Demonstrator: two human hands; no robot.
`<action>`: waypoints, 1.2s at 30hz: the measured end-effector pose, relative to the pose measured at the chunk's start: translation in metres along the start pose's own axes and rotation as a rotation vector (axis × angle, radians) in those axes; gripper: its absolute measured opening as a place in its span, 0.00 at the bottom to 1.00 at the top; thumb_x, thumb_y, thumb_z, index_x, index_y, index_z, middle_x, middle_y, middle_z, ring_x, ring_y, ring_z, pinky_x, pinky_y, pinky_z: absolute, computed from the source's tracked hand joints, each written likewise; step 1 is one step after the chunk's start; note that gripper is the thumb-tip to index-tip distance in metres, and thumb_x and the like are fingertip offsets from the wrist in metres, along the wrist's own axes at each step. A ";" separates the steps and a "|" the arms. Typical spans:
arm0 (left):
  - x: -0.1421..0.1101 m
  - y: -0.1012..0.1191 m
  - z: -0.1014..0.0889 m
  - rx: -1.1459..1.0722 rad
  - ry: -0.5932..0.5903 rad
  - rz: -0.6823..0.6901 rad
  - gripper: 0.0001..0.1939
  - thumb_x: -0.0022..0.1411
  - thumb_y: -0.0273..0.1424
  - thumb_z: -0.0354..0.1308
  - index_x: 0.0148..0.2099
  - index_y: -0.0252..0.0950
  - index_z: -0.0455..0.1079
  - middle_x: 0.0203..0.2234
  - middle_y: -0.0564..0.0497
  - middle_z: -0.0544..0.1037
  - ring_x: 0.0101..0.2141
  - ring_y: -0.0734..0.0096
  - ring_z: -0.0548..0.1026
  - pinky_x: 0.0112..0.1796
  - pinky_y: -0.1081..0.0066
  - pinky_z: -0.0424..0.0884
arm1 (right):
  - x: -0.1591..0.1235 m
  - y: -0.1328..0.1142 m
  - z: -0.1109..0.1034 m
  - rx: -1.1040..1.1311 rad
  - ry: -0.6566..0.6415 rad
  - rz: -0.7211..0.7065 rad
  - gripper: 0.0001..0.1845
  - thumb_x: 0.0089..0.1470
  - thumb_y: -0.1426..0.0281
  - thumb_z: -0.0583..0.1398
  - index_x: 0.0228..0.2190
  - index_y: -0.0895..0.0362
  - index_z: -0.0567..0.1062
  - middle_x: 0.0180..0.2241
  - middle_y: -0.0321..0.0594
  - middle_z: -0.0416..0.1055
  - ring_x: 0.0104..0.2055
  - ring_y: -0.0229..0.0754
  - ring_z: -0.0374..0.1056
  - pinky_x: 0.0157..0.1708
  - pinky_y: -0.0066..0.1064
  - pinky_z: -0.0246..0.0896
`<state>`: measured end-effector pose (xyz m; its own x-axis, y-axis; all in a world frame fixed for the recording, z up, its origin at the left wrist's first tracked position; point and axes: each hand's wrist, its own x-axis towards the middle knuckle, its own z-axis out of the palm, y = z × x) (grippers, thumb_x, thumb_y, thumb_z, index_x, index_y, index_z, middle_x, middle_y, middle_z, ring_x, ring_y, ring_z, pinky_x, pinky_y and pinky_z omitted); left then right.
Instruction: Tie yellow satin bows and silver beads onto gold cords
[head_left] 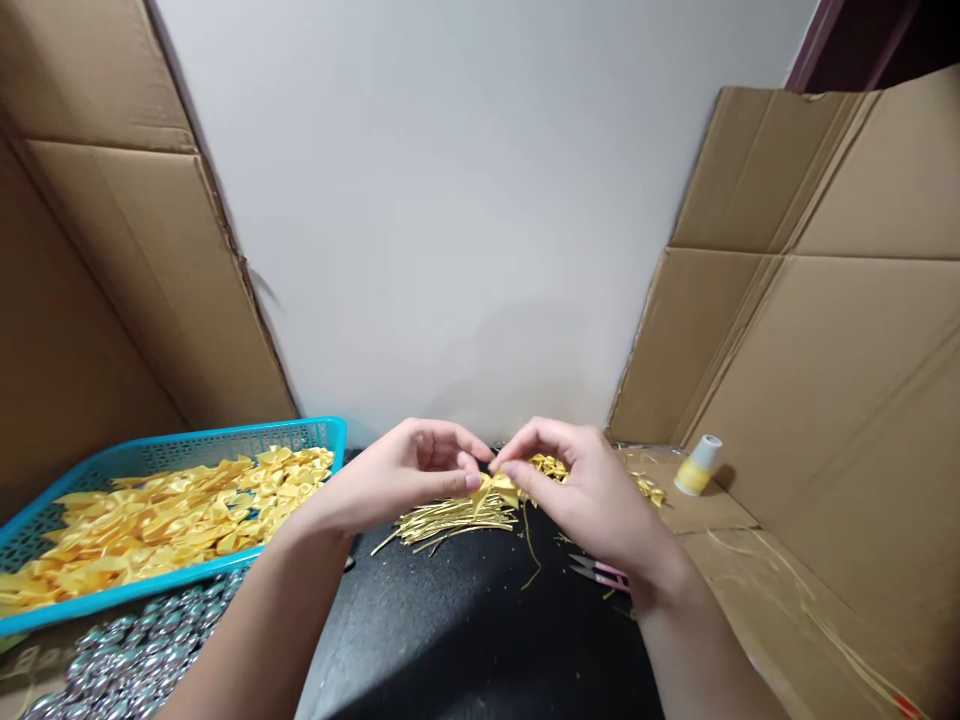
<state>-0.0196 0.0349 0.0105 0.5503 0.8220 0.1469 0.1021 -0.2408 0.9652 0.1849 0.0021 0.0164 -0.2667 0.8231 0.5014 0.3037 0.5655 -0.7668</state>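
Between my two hands, a small yellow ribbon bow (495,488) is pinched over the black work surface (450,620). My left hand (420,465) is closed with thumb and fingertips at the bow's left side. On its right side, my right hand (562,480) pinches it too, thumb and forefinger together. A thin yellow thread (534,555) hangs below the bow. Just behind lies a bundle of gold twist ties (450,522). Partly hidden by my right hand is a pile of small gold pieces (551,465). Thread snips with pink handles (600,573) lie under my right wrist.
A blue plastic basket (341,440) full of yellow ribbon bows (202,510) stands at the left. Silvery beads (142,640) are heaped before it. On the right, a yellow thread spool (697,467) stands on cardboard. Cardboard walls (862,400) rise on both sides, with a pale wall behind.
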 end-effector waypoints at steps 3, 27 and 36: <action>0.003 -0.004 -0.002 0.014 0.123 0.004 0.13 0.55 0.32 0.64 0.44 0.40 0.79 0.26 0.48 0.80 0.25 0.72 0.76 0.30 0.73 0.73 | 0.003 0.005 0.001 0.092 0.303 -0.002 0.03 0.52 0.69 0.62 0.27 0.55 0.75 0.27 0.36 0.76 0.31 0.39 0.72 0.34 0.32 0.67; 0.016 -0.011 0.042 -0.413 0.488 0.261 0.05 0.53 0.31 0.67 0.35 0.38 0.78 0.28 0.54 0.79 0.30 0.77 0.76 0.31 0.81 0.74 | 0.005 0.012 0.041 0.457 0.479 -0.067 0.05 0.45 0.75 0.65 0.22 0.56 0.75 0.32 0.39 0.80 0.37 0.42 0.77 0.41 0.36 0.75; 0.014 -0.010 0.045 -0.382 0.543 0.340 0.05 0.55 0.30 0.66 0.32 0.36 0.74 0.23 0.56 0.78 0.24 0.81 0.75 0.27 0.83 0.74 | 0.001 0.008 0.028 0.316 0.481 -0.124 0.05 0.43 0.76 0.65 0.21 0.56 0.75 0.31 0.39 0.80 0.36 0.41 0.77 0.37 0.32 0.75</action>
<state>0.0249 0.0255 -0.0065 0.0031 0.8974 0.4412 -0.3504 -0.4123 0.8410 0.1619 0.0059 -0.0008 0.1844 0.7247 0.6639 -0.0105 0.6769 -0.7360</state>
